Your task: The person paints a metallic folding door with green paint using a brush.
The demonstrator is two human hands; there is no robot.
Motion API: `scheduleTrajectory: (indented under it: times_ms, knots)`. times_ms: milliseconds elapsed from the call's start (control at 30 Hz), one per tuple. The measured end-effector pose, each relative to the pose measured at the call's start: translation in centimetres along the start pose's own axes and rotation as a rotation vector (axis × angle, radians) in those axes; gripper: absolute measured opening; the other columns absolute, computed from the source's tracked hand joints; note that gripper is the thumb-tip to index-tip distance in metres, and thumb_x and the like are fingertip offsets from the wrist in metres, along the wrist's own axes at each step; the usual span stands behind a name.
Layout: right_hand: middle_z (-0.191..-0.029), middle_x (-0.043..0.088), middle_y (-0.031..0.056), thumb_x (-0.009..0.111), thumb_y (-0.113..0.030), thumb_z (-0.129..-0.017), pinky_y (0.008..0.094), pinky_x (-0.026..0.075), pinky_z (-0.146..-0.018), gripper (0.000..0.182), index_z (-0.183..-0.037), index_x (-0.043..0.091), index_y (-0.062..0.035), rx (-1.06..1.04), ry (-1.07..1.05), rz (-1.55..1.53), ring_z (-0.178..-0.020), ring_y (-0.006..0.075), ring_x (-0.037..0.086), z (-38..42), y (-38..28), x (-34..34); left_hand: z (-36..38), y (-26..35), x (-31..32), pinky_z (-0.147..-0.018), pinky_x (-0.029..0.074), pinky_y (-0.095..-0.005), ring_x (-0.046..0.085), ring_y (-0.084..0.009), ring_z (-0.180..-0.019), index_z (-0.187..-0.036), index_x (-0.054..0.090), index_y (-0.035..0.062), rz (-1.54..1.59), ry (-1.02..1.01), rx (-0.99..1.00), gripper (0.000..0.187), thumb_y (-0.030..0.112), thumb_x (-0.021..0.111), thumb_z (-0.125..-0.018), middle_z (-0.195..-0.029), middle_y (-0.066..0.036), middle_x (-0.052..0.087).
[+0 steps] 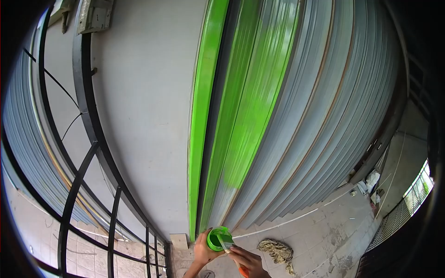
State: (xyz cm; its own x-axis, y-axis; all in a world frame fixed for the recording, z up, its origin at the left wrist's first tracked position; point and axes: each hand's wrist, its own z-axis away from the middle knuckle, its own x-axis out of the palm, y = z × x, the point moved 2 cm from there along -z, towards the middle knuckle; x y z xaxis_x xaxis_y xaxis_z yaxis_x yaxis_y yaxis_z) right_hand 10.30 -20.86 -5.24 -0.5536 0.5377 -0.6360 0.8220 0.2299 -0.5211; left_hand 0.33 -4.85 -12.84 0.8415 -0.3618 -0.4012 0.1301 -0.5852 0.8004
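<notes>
Gripping green paint can (218, 238) in left hand (203, 250), brush (227, 244) clenched in right hand (248, 262); shutter (278, 116) only partly painted green

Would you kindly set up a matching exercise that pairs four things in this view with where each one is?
Things:
1. paint container
2. brush
3. rag
4. black railing

Places:
A. lying on the tiled floor
B. along the left side of the view
C. in the left hand
D. in the right hand

Pairs: 1-C, 2-D, 3-A, 4-B
</notes>
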Motion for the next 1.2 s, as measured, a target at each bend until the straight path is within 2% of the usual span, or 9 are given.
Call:
scheduleTrajectory:
  times_ms: [100, 133, 267, 367, 733, 867, 967, 1133, 1200]
  knots:
    - [-0.131, 0.059, 0.0185, 0.052, -0.042, -0.096, 0.0357, 0.059, -0.069, 0.046, -0.123, 0.065, -0.0062, 0.198, 0.053, -0.104, -0.101, 0.0290, 0.069, -0.2, 3.4, 2.9, -1.7, -3.2, 0.9, -0.081, 0.054, -0.0423, 0.064, -0.0347, -0.098, -0.124, 0.055, 0.0031, 0.001, 0.006, -0.015, 0.089, 0.036, 0.093, -0.051, -0.110, -0.015, 0.063]
    - [-0.130, 0.060, 0.0194, 0.054, -0.030, -0.097, 0.0339, 0.057, -0.064, 0.036, -0.120, 0.066, -0.0047, -0.126, 0.188, 0.075, -0.096, 0.0319, 0.069, -1.9, 3.8, 3.3, -2.2, -4.2, 1.2, -0.081, 0.054, -0.0423, 0.064, -0.0348, -0.098, -0.124, 0.055, 0.0030, 0.005, 0.015, -0.020, 0.089, 0.036, 0.093, -0.051, -0.110, -0.015, 0.063]
    - [-0.115, 0.067, 0.0172, 0.058, -0.021, -0.095, 0.0372, 0.056, -0.069, 0.025, -0.110, 0.070, -0.0045, -0.080, 0.170, -0.066, -0.091, 0.0320, 0.069, -4.5, 5.2, 5.0, -4.0, -6.5, 2.8, -0.080, 0.054, -0.0424, 0.064, -0.0355, -0.097, -0.124, 0.054, 0.0020, 0.038, 0.023, -0.027, 0.090, 0.036, 0.093, -0.050, -0.108, -0.016, 0.063]
    - [-0.128, 0.059, 0.0162, 0.067, -0.003, -0.079, 0.0381, 0.058, -0.089, 0.038, -0.117, 0.065, -0.0055, -0.147, -0.024, 0.185, -0.111, 0.0322, 0.064, -5.1, 8.0, 6.0, -5.0, -8.1, 3.7, -0.080, 0.054, -0.0424, 0.064, -0.0358, -0.096, -0.123, 0.054, 0.0019, 0.043, 0.065, -0.075, 0.090, 0.036, 0.094, -0.050, -0.107, -0.016, 0.063]
    - [-0.120, 0.066, 0.0155, 0.070, 0.004, -0.076, 0.0400, 0.060, -0.086, 0.027, -0.103, 0.067, -0.0009, -0.433, 0.196, 0.646, -0.108, 0.0323, 0.066, -13.2, 18.5, 7.5, -6.2, -12.3, 6.1, -0.080, 0.054, -0.0400, 0.065, -0.0331, -0.093, -0.120, 0.054, -0.0005, 0.102, 0.173, -0.176, 0.088, 0.031, 0.094, -0.048, -0.104, -0.016, 0.063]
    - [-0.119, 0.065, 0.0174, 0.071, -0.002, -0.078, 0.0368, 0.061, -0.082, 0.020, -0.097, 0.065, 0.0008, -0.441, 0.080, 0.721, -0.104, 0.0310, 0.068, -13.5, 21.9, 10.2, -4.4, -13.6, 5.7, -0.080, 0.054, -0.0404, 0.065, -0.0330, -0.092, -0.118, 0.055, -0.0009, 0.100, 0.202, -0.133, 0.086, 0.031, 0.095, -0.049, -0.103, -0.016, 0.063]
    - [-0.117, 0.065, 0.0182, 0.072, -0.003, -0.076, 0.0368, 0.061, -0.082, 0.019, -0.094, 0.064, 0.0011, -0.414, 0.008, 0.776, -0.103, 0.0312, 0.068, -14.5, 23.2, 10.5, -3.1, -14.1, 5.1, -0.081, 0.054, -0.0408, 0.065, -0.0332, -0.092, -0.118, 0.055, -0.0009, 0.088, 0.192, -0.174, 0.085, 0.031, 0.095, -0.049, -0.103, -0.016, 0.063]
    - [-0.114, 0.066, 0.0181, 0.067, -0.002, -0.078, 0.0380, 0.061, -0.082, 0.008, -0.081, 0.060, -0.0038, -0.528, 0.259, 0.879, -0.104, 0.0311, 0.068, -18.1, 20.3, 7.3, -1.3, -14.4, 4.2, -0.080, 0.055, -0.0403, 0.065, -0.0323, -0.092, -0.119, 0.055, -0.0012, 0.105, 0.160, -0.222, 0.087, 0.031, 0.095, -0.048, -0.103, -0.016, 0.063]
    - [-0.116, 0.065, 0.0178, 0.066, -0.004, -0.079, 0.0390, 0.060, -0.083, 0.009, -0.077, 0.057, -0.0047, -0.483, 0.190, 0.929, -0.103, 0.0308, 0.068, -16.5, 22.0, 9.4, -0.7, -14.5, 4.1, -0.080, 0.055, -0.0404, 0.065, -0.0325, -0.092, -0.119, 0.055, -0.0015, 0.132, 0.141, -0.238, 0.088, 0.032, 0.095, -0.048, -0.104, -0.016, 0.063]
